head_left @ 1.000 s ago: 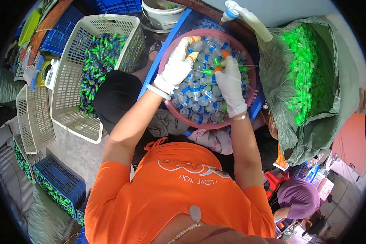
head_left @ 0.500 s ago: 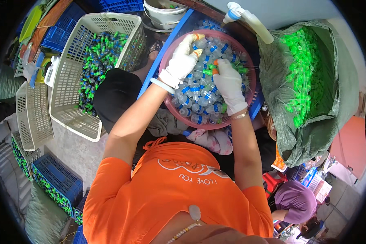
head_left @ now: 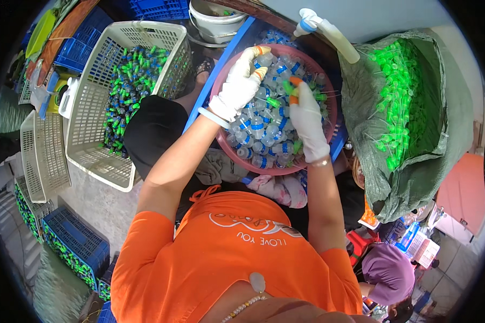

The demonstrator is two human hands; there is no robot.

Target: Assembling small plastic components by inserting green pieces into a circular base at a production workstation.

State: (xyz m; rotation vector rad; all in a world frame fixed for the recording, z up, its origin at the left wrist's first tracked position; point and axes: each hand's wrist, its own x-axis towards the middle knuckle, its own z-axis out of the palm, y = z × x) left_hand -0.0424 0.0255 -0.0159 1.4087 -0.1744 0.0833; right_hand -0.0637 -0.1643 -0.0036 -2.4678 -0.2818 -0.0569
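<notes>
Head view: white-gloved left hand (head_left: 237,90) hangs half-curled over small clear plastic bottles with blue bands (head_left: 257,132) heaped in a round pink plastic basin (head_left: 269,171); can't tell if it grips one. White-gloved right hand (head_left: 309,118) is over the heap's right side, beside a blurred bright-green plastic piece (head_left: 288,86), grip unclear. Gloves snagging in the crowded heap could knock bottles over the rim.

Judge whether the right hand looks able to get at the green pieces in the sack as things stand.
Probably yes: the sack gapes open with green pieces exposed, and only the pink basin's rim and blue tray's edge seem to separate it from the right hand.
</notes>
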